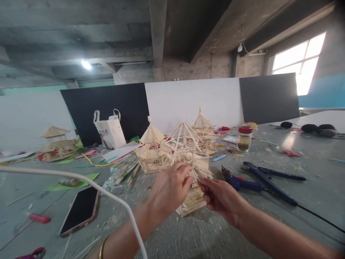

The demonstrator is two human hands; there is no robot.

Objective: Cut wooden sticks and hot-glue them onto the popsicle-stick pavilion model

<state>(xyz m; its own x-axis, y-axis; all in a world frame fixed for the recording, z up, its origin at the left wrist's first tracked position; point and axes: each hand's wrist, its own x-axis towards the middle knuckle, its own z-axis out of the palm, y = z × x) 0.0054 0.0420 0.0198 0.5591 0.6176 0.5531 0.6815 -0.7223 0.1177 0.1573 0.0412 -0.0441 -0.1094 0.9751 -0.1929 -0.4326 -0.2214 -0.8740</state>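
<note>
A small pavilion model (188, 158) built of thin wooden sticks stands on the grey table (205, 230) right in front of me, its roof frame still open. My left hand (169, 189) grips its near left side, fingers closed around the sticks. My right hand (218, 194) pinches a part of its right side at mid height. Behind it stand two more stick pavilions, one on the left (151, 149) and one on the right (202, 131).
A phone (81, 210) lies at the left. A glue gun (242, 181) and dark pliers (269, 180) rest at the right, a red-capped jar (244, 138) beyond. A stick bundle (125, 169), a white bag (109, 131) and another model (58, 144) lie farther left. A white cable (107, 196) crosses the foreground.
</note>
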